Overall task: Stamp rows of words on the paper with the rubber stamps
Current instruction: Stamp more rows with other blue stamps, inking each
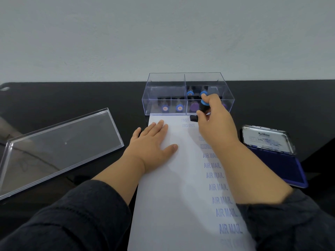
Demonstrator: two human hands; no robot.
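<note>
Black desk (72, 98): right hand (215, 122) grips stamp (200, 111), hiding prints; left hand (152, 140) flat on paper (172, 196).

A black table (90, 98) carries everything, its far edge against a pale wall. At the centre lies a long white sheet of paper (177, 196) with blue stamped words. At twelve o'clock, touching the paper's far edge, stands a clear plastic box (186, 82) of stamps. At nine o'clock lies its clear lid (59, 145). At three o'clock, just beside the paper, sits an open blue ink pad (282, 169).
</note>
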